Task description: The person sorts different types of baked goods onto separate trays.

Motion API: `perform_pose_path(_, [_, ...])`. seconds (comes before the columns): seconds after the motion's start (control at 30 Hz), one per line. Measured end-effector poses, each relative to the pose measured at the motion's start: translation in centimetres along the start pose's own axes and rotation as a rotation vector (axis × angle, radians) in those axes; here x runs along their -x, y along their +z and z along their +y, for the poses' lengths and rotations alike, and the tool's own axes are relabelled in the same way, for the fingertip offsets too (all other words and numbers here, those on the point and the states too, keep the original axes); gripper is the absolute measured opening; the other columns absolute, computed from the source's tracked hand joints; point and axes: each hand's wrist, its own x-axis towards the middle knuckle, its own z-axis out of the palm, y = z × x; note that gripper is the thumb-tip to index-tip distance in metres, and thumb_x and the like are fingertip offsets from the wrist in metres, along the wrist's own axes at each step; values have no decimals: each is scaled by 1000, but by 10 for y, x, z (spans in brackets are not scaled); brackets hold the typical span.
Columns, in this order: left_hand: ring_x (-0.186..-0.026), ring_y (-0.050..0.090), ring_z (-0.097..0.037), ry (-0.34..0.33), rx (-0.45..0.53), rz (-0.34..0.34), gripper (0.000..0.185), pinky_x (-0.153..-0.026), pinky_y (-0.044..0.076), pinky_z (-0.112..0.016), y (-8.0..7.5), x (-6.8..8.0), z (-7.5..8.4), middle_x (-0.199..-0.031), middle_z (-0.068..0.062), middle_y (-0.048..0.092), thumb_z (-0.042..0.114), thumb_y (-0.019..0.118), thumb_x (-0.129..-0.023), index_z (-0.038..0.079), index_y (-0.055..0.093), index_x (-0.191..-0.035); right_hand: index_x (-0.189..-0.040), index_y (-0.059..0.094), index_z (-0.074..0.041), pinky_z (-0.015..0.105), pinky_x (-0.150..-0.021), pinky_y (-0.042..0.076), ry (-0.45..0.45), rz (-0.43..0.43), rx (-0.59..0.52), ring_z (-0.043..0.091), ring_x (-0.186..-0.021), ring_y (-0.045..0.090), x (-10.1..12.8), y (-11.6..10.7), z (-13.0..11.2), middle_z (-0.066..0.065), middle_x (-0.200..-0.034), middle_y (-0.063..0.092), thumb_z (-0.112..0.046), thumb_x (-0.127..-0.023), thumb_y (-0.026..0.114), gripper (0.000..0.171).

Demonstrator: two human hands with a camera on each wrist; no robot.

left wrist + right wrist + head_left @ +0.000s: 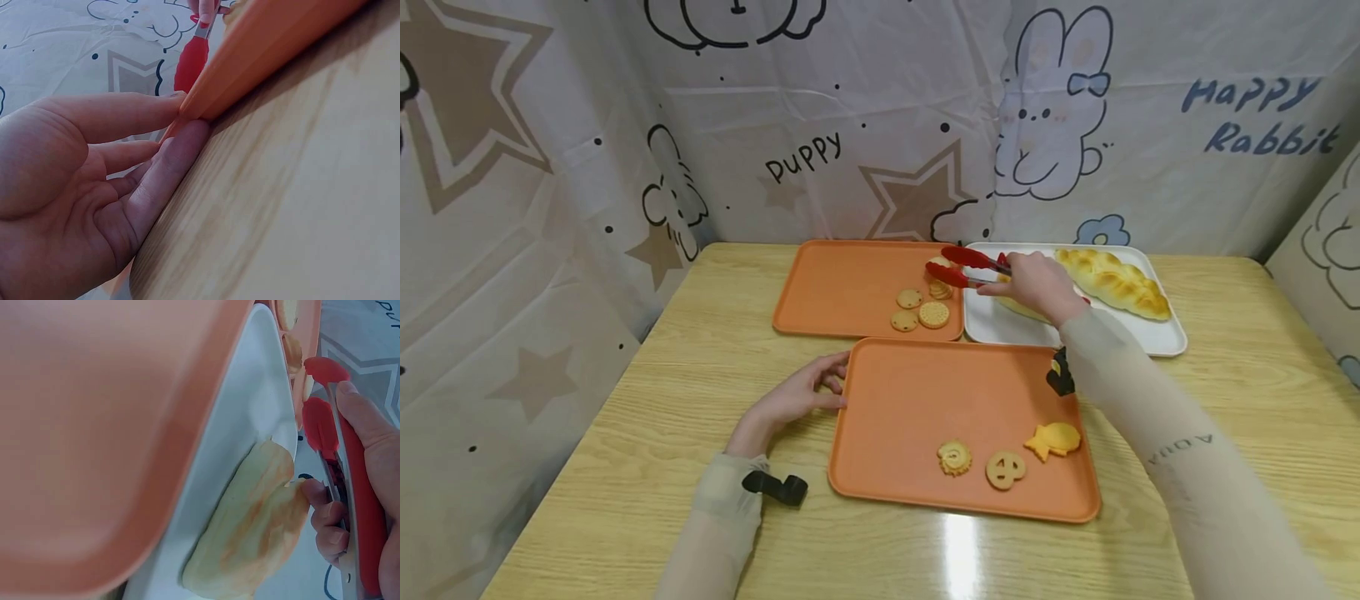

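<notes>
The right hand has its grip around red tongs over cookies of the back tray; it partly hides one bread in the head view. The left hand pinches the front tray.

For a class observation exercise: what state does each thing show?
Red tongs, open, tips apart.
Right grip, holding the tongs.
Near orange tray, mostly bare, bearing three biscuits.
Left grip, pinching this tray's rim.
Far orange tray, round biscuits gathered at its right.
White tray, partly hidden, bearing bread.
</notes>
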Motion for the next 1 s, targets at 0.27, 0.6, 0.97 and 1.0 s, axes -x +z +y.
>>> perform_pose_path(0.27, [-93, 46, -22, 2, -10, 2, 74, -74, 42, -21, 0, -1, 0, -120, -20, 40, -2, 63, -80, 0, 24, -142, -86, 56, -4, 30, -52, 38, 64, -37, -27, 25, -62, 51, -5, -1, -3, 9, -69, 53, -61, -73, 62, 59])
perform_pose_path(0.6, [-92, 46, -20, 12, 0, -2, 74, -73, 43, -21, 0, 0, -1, -119, -19, 41, -2, 64, -79, -1, 25, -142, -94, 57, -2, 30, -53, 39, 80, -54, -48, 25, -64, 51, -3, -4, -3, 10, -71, 53, -57, -74, 64, 59])
perform_pose_path(0.97, [-94, 46, -21, 1, 6, -8, 74, -73, 46, -23, 1, 0, -1, -119, -18, 41, -1, 63, -80, 2, 25, -143, -105, 54, -1, 36, -59, 44, -25, -29, 18, 24, -67, 51, 28, -13, 14, 12, -78, 57, -72, -67, 58, 81])
perform_pose_path(1.0, [-94, 46, -20, 1, 4, -9, 74, -73, 46, -23, 1, 0, -1, -119, -18, 41, -1, 63, -80, 2, 24, -143, -106, 55, 0, 36, -58, 44, -36, -31, 24, 24, -66, 51, 32, -14, 15, 12, -77, 57, -73, -66, 57, 83])
